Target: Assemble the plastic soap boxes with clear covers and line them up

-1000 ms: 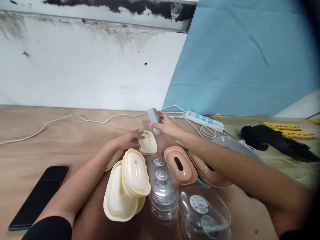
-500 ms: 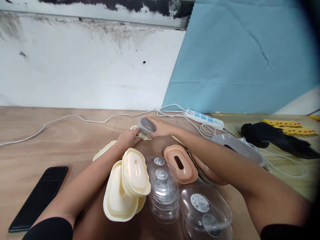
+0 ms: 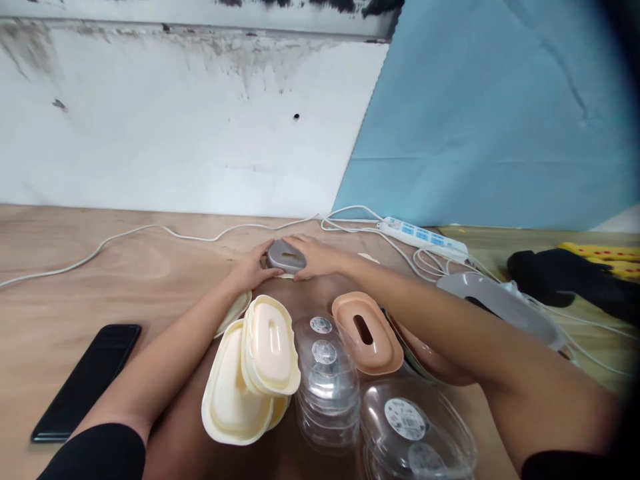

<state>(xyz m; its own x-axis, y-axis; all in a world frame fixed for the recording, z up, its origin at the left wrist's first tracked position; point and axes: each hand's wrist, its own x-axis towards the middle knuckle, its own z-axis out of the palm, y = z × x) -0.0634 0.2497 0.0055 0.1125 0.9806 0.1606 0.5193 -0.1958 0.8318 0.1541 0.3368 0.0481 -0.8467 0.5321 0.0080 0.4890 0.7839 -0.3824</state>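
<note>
Toward the back of the table, a small grey plastic lid with a slot (image 3: 281,263) lies nearly flat between both hands. My left hand (image 3: 254,267) curls round its left side, thumb along the near edge. My right hand (image 3: 316,256) grips the right side, fingers over the far edge. A cream rim (image 3: 286,276) shows just beneath the grey lid; most of it is hidden. Nearer to me sit stacked cream oval trays (image 3: 235,393), clear plastic covers with round labels (image 3: 327,380), and a peach slotted lid (image 3: 345,317).
More clear covers (image 3: 420,427) stand at the front right. A black phone (image 3: 87,380) lies at left. A power strip (image 3: 425,237) and white cable (image 3: 190,236) run along the back. At right are a grey oval piece (image 3: 520,317) and dark gloves (image 3: 545,270).
The grey lid has gone from tilted to nearly flat. My left hand has moved from its near corner to wrap round its left side. The view has shifted slightly.
</note>
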